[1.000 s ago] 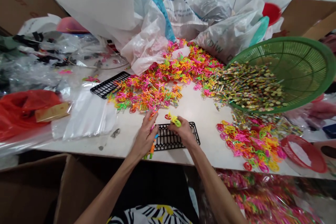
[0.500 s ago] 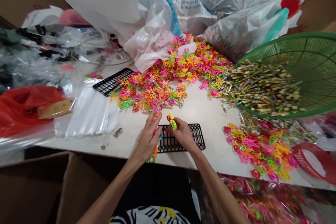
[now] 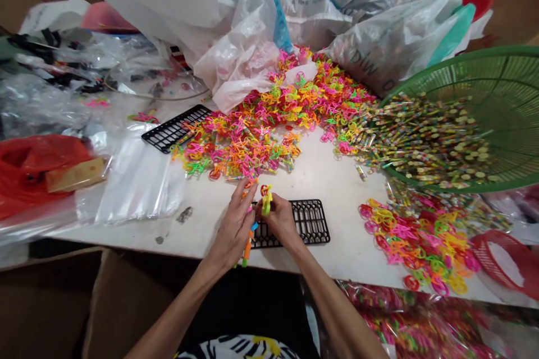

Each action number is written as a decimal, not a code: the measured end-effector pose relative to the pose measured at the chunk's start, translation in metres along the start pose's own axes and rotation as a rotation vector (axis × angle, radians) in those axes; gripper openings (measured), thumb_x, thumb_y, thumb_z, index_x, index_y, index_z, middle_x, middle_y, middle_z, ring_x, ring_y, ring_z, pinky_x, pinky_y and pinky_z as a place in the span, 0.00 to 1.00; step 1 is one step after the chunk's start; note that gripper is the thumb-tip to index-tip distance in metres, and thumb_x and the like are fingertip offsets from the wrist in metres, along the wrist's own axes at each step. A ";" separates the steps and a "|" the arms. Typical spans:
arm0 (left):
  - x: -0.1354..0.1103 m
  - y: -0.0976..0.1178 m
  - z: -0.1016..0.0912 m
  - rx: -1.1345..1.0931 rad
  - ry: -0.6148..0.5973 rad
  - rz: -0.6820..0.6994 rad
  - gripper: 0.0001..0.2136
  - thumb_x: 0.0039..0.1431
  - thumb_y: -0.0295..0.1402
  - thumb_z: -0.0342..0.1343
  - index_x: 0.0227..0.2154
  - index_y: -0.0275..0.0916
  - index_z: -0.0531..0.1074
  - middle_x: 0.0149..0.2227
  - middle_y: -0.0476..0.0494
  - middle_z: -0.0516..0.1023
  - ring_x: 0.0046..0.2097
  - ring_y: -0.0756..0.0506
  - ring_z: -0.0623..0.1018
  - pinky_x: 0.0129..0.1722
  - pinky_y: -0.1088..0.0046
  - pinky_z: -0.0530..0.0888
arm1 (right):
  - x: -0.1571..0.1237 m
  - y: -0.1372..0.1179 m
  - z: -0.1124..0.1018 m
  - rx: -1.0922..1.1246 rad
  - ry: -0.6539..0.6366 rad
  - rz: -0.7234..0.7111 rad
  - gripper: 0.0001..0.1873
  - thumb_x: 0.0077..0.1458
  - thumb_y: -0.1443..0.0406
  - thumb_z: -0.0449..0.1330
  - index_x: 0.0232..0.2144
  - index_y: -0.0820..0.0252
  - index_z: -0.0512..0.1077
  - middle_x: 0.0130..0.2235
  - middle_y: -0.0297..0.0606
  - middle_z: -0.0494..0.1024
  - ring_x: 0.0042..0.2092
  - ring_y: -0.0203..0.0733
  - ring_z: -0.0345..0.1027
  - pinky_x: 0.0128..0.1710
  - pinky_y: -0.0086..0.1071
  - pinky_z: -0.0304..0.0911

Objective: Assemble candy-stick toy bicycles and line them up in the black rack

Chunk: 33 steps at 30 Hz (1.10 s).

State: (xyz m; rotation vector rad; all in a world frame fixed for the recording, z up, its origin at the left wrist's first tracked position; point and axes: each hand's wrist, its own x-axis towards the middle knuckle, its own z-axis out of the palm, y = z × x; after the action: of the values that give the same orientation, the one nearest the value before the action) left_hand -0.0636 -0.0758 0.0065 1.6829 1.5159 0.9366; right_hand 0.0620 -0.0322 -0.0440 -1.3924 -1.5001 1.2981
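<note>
A black plastic grid rack point(image 3: 311, 222) lies near the table's front edge, partly under my hands. My right hand point(image 3: 281, 220) is over its left half, pinching small yellow-green plastic pieces point(image 3: 266, 203) with a red bit at the top. Close beside it, my left hand point(image 3: 232, 231) is curled at the rack's left end around several colourful plastic pieces point(image 3: 247, 252). Orange, green and blue parts of these stick out below and beside the palm; the rest is hidden. Just beyond my fingers spreads a large pile of bright plastic pieces point(image 3: 248, 143).
At right, a green basket point(image 3: 505, 95) tips out many small patterned sticks point(image 3: 433, 134). Nearer lie another colourful pile point(image 3: 415, 241) and a red basket point(image 3: 497, 258). A second black rack point(image 3: 168, 134), clear plastic bags point(image 3: 141, 185) and a red bag point(image 3: 42, 162) are at left.
My right hand has moved left along the rack, bringing the yellow-green pieces close to my left hand. The left hand stays nearly in place. The view has shifted slightly.
</note>
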 end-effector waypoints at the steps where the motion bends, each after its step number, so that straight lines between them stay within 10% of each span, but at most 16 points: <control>1: 0.000 0.000 0.000 0.003 0.002 -0.006 0.22 0.63 0.35 0.39 0.60 0.47 0.50 0.65 0.49 0.41 0.65 0.45 0.44 0.62 0.60 0.47 | 0.001 0.000 -0.001 -0.072 0.003 -0.042 0.04 0.45 0.66 0.55 0.21 0.59 0.63 0.21 0.29 0.67 0.24 0.34 0.61 0.24 0.26 0.55; 12: 0.002 0.000 0.001 0.325 0.034 0.116 0.20 0.62 0.33 0.41 0.57 0.48 0.58 0.64 0.47 0.45 0.63 0.41 0.51 0.60 0.56 0.55 | 0.012 -0.022 -0.015 -0.779 -0.297 -0.333 0.12 0.53 0.68 0.53 0.41 0.58 0.69 0.41 0.40 0.72 0.35 0.39 0.66 0.32 0.29 0.57; 18: -0.002 0.006 -0.002 0.420 0.149 0.140 0.18 0.61 0.32 0.42 0.53 0.48 0.64 0.64 0.50 0.48 0.64 0.38 0.45 0.59 0.52 0.55 | 0.091 -0.045 -0.067 -1.101 0.074 -0.083 0.12 0.53 0.71 0.51 0.40 0.61 0.70 0.47 0.46 0.69 0.41 0.44 0.68 0.37 0.33 0.58; 22: -0.002 0.007 -0.004 0.483 0.087 0.152 0.18 0.62 0.32 0.40 0.54 0.43 0.63 0.62 0.46 0.55 0.64 0.40 0.48 0.59 0.54 0.57 | 0.097 -0.049 -0.081 -1.194 0.069 -0.055 0.12 0.51 0.74 0.50 0.35 0.61 0.71 0.42 0.45 0.71 0.39 0.44 0.69 0.35 0.33 0.57; 28: 0.000 -0.001 -0.003 0.448 0.065 0.152 0.19 0.62 0.33 0.39 0.54 0.38 0.62 0.62 0.45 0.55 0.63 0.42 0.49 0.60 0.58 0.56 | 0.030 -0.026 -0.098 -0.771 0.221 -0.002 0.02 0.44 0.69 0.55 0.25 0.61 0.67 0.29 0.36 0.70 0.31 0.40 0.64 0.30 0.30 0.55; 33: 0.000 -0.004 -0.002 0.424 0.065 0.160 0.18 0.62 0.33 0.39 0.53 0.38 0.63 0.62 0.44 0.55 0.63 0.41 0.51 0.60 0.57 0.56 | -0.023 -0.006 -0.073 -0.042 0.006 0.071 0.10 0.37 0.65 0.60 0.26 0.59 0.64 0.23 0.27 0.64 0.24 0.33 0.56 0.23 0.26 0.53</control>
State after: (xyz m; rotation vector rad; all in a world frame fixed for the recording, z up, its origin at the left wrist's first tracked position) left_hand -0.0675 -0.0757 0.0042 2.1161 1.7329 0.7935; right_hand 0.1333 -0.0397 -0.0166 -1.4867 -1.4939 1.3112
